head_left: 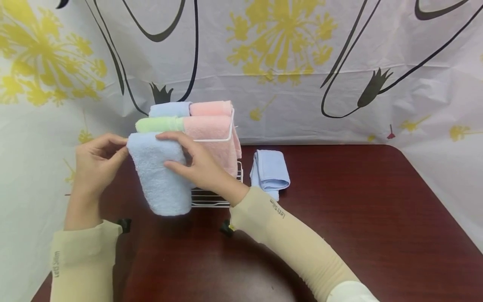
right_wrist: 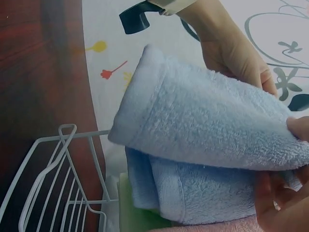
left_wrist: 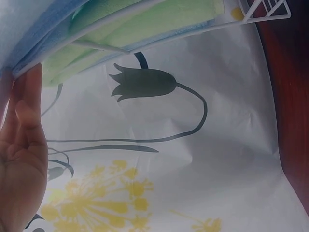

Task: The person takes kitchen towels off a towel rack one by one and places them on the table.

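Step in hand, as judged: the front towel (head_left: 162, 180) is being draped and straightened on the white wire rack (head_left: 213, 139). That towel, light blue, is at the rack's front left, its near flap hanging in front of the wires. Left hand (head_left: 96, 163): forearm near upright at the left, wrist bent inward, thumb and fingertips pinching the towel's upper left corner; whether the bar is also within the pinch cannot be told. Right hand (head_left: 201, 163): forearm slanting up from the lower right, across the rack's front; forefinger along the towel's top edge, thumb lower on its face, grasping the cloth between them. Both forearms are sleeved. The right wrist view shows the flap standing apart from further blue cloth beneath it; whether that is the same towel cannot be established. Behind are a green towel (head_left: 158, 124) and a pink towel (head_left: 207, 126), with a rear blue towel (head_left: 170, 109) and a rear pink towel (head_left: 211, 108) beyond. A folded towel (head_left: 272, 170), also blue, lies on the table (head_left: 358, 222) right of the rack. In this inspector's judgement, the next move calls for squaring the flap and settling the fold over the bar before either grip is relaxed; an early release could let it slip.
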`<act>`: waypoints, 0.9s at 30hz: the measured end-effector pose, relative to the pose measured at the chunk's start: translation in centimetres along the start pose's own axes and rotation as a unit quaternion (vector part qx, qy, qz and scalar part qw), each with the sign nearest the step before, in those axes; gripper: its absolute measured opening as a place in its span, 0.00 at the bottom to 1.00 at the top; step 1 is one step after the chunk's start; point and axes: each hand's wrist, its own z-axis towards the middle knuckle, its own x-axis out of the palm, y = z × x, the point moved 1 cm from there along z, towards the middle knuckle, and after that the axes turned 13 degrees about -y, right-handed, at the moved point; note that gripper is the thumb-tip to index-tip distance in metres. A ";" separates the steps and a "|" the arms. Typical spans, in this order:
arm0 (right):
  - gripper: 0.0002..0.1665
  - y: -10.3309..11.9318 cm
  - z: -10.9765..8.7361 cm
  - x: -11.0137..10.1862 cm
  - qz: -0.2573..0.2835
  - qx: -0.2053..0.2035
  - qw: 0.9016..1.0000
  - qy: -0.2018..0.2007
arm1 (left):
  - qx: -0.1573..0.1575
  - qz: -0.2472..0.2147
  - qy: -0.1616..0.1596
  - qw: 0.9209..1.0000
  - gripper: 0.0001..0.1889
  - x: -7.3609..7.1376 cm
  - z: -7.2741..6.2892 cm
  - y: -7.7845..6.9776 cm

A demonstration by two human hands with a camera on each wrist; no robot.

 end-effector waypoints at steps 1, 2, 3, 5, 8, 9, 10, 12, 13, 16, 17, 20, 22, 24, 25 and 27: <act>0.29 0.0 0.0 0.0 -0.007 -0.003 1.000 -0.001 | -0.001 -0.002 -0.002 1.000 0.07 0.1 0.0 0.0; 0.28 0.0 -0.1 0.0 -0.012 -0.005 1.000 -0.002 | 0.002 0.004 -0.003 1.000 0.07 0.1 -0.1 0.0; 0.28 0.0 -0.2 -0.1 -0.018 -0.008 1.000 -0.004 | 0.004 0.004 -0.004 1.000 0.06 0.1 -0.1 0.0; 0.27 0.1 -0.3 -0.2 -0.029 -0.013 0.999 -0.009 | 0.010 0.011 -0.007 1.000 0.04 0.2 -0.2 0.0; 0.26 0.2 -0.6 -0.3 -0.037 -0.015 0.999 -0.018 | 0.015 -0.003 -0.006 1.000 0.03 0.2 -0.2 0.1; 0.26 0.3 -0.8 -0.4 -0.039 -0.015 0.999 -0.022 | 0.015 -0.013 -0.004 1.000 0.03 0.2 -0.2 0.1; 0.27 0.4 -0.9 -0.4 -0.038 -0.015 0.999 -0.025 | 0.016 -0.021 -0.002 1.000 0.04 0.2 -0.2 0.2; 0.27 0.6 -1.0 -0.6 -0.029 -0.016 0.999 -0.030 | 0.014 -0.043 0.003 0.999 0.04 0.1 -0.1 0.3; 0.27 0.7 -1.2 -0.7 -0.022 -0.015 0.999 -0.032 | 0.013 -0.051 0.004 0.999 0.04 0.1 -0.2 0.3; 0.28 1.0 -1.4 -1.1 0.006 -0.015 0.999 -0.040 | 0.008 -0.061 0.002 0.998 0.03 0.2 -0.2 0.3; 0.28 1.1 -1.6 -1.2 0.016 -0.011 0.999 -0.041 | 0.009 -0.059 0.000 0.998 0.03 0.3 -0.2 0.3; 0.29 1.5 -1.9 -1.8 0.029 0.001 0.998 -0.050 | 0.009 -0.063 -0.002 0.998 0.04 0.5 -0.2 0.3; 0.29 1.8 -2.2 -2.2 0.026 0.012 0.998 -0.055 | 0.011 -0.066 -0.003 0.998 0.04 0.5 -0.1 0.3; 0.30 1.9 -2.4 -2.6 0.015 0.019 0.998 -0.065 | 0.009 -0.073 -0.004 0.997 0.06 0.5 -0.1 0.4; 0.30 1.9 -2.5 -2.8 0.012 0.021 0.997 -0.068 | 0.008 -0.076 -0.005 0.997 0.06 0.5 -0.2 0.4; 0.30 2.0 -2.7 -3.2 0.003 0.026 0.997 -0.076 | 0.005 -0.083 -0.004 0.997 0.08 0.4 -0.2 0.4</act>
